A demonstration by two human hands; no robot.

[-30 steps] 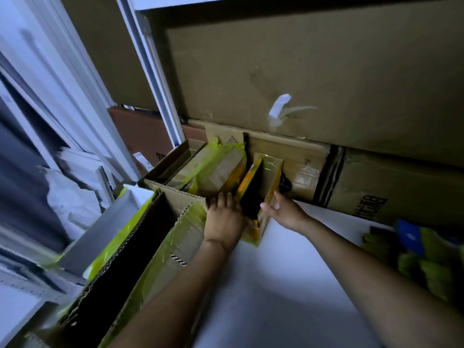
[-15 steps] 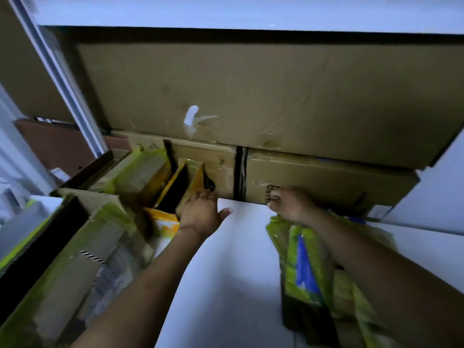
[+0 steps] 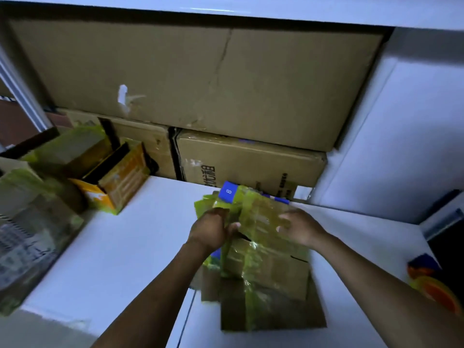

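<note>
the left hand [image 3: 213,228] has its fingers curled round the left edge of a stack of flattened cardboard [image 3: 263,267] wrapped in yellow-green tape, gripping it. the right hand [image 3: 302,228] lies on top of the same stack with its fingers spread and fairly straight, not closed round anything. the stack lies flat on a white surface [image 3: 125,247], in the middle and close to the person, with a blue label [image 3: 229,192] marked 8 at its far end. to the far left stands an open orange box [image 3: 118,182] beside blurred taped boxes [image 3: 32,222]. behind, a printed brown carton [image 3: 251,162] sits under a large carton [image 3: 200,79]. at the right edge lies a blurred orange and blue object [image 3: 434,285].
</note>
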